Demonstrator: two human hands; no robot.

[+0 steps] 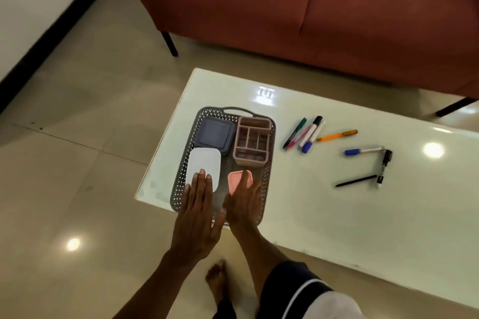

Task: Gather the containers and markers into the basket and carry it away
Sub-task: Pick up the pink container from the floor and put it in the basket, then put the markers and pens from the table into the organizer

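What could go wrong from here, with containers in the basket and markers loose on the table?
1. The basket overhangs the near table edge; pressing down with the left hand or right hand may tip it.
2. The markers, such as the orange marker and the black pen, lie scattered and could roll when swept up.
3. The pink container looks loose and may slide when carried.
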